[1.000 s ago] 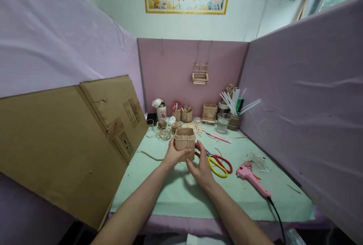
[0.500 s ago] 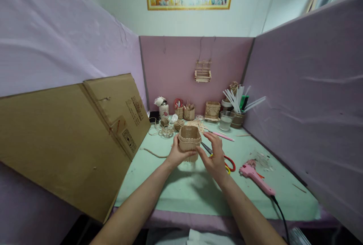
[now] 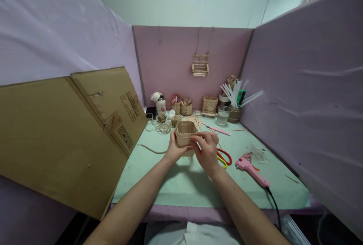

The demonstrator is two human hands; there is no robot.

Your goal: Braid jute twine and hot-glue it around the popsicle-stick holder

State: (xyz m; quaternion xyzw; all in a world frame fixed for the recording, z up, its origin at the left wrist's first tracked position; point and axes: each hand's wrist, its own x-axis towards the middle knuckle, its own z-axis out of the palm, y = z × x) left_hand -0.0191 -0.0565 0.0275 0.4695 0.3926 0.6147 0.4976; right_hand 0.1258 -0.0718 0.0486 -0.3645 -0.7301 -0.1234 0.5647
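Note:
A small light-brown craft-stick basket, open at the top with a scalloped rim, is held above the table. A thin cord-like band runs round its upper part. My left hand grips it from the left side and below. My right hand is at its front right corner, thumb and forefinger pinched against the band; whatever lies between the fingertips is hidden. Just right of that hand lie scissors with red and yellow handles, their blades hidden behind it.
A pink glue gun with a black cord lies at right near scraps. Twine, craft sticks, a pink pen-like tool, a cup of water and small baskets stand behind. Cardboard leans at left.
My right hand has moved left from beside the basket, and its spread fingers have closed into a pinch at the basket's front. The whole view has shifted slightly. My left hand keeps its hold.

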